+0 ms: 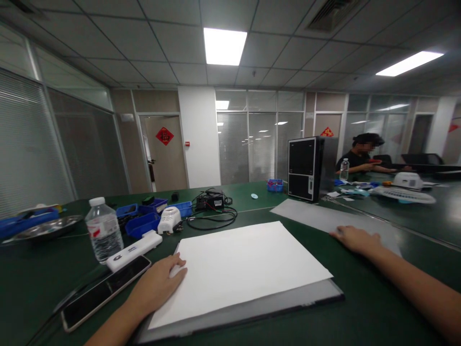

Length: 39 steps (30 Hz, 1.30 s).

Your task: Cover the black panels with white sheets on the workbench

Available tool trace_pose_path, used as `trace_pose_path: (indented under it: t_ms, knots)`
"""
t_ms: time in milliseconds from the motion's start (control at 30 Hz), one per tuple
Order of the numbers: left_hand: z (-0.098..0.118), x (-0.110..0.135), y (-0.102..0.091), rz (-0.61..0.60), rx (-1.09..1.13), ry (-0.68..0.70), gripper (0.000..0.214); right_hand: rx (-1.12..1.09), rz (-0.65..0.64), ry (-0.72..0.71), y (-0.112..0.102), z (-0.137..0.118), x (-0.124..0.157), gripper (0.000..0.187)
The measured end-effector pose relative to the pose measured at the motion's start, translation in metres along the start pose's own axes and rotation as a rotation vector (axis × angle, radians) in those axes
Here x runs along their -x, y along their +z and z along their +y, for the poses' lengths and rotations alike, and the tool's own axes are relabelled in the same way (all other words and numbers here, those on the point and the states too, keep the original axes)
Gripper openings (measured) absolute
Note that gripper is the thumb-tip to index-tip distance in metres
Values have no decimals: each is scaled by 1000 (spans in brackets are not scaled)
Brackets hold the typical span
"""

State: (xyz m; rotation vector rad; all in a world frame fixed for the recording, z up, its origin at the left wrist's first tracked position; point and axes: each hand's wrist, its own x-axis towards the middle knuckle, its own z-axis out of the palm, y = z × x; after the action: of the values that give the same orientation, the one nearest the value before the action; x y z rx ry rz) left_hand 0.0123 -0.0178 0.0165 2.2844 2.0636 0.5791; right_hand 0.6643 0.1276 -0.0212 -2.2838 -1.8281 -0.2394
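A white sheet of paper (230, 269) lies on a flat grey board (252, 312) with a dark edge, which shows along the near side. My left hand (162, 278) rests over the left edge of the paper, fingers stretched out flat. Further right, a pale, translucent-looking sheet (306, 216) lies on the table. On its near part is my right hand (356, 240), palm down, fingers extended and slightly bent; its fingertips touch the sheet's near edge. Whether anything is under that palm is hidden.
Left of the paper are a phone (104, 293), a white power strip (135, 250) and a water bottle (104, 230). Blue bins (143, 226) and black cables (212, 221) lie behind. A computer tower (304, 168) stands at the back right; a person (360, 156) sits beyond.
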Motion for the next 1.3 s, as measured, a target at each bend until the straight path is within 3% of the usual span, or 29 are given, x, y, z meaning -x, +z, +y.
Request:
trace_pose_path:
  t_ms: [100,200,400,533,700,933,1033,1133,1200,1300]
  knots:
    - [1,1,0,7,4,9,42,31,-34,-32,-11,-13,10,49]
    - [1,2,0,-4,3,24,46,44,11,-63,-21,-27,19,41]
    - [-1,3,-1,-20,-3,41,50,44,142,-193,-48,-67,45,43]
    - [-1,1,-1,-21,2,30,48,-15,196,-466,-71,-104,77,40]
    - [0,1,1,17,22,2,44,-111,79,-921,-83,-139,115,39]
    - [-1,1,0,75,67,-32,58,-219,-65,-1163,-98,-166,148,35]
    - [-4,0,3,72,59,-40,63,-316,-169,-1147,-108,-171,164,34]
    - [-6,-1,7,49,37,-14,62,-438,-245,-1029,-113,-173,175,37]
    - [-8,-1,10,34,20,20,59,-513,-210,-901,-112,-171,171,42]
    - [-11,0,13,14,6,64,55,-553,-88,-647,-104,-164,140,44]
